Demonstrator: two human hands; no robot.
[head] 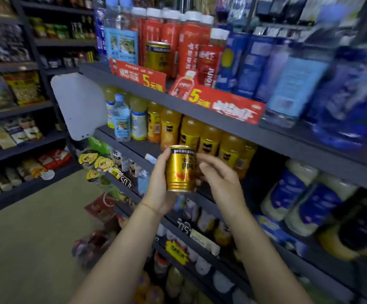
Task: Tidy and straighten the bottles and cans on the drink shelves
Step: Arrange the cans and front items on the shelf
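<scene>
Gold can (180, 168) held in mid-air in front of the middle shelf (222, 126), upright, long axis vertical, print upside down, so the can appears inverted. Left hand (159, 185) grips it: fingers curled round its far side, thumb along the near left edge. Right hand (219, 178) sits at 3 o'clock of the can, fingers loosely bent, tips at or just beside its wall; contact cannot be told. Matching gold can (157, 54) stands on the upper shelf at 12 o'clock. Red price tags (143, 76) read "5"; red bottle (209, 62) reads "JUICE". Can characters unreadable.
</scene>
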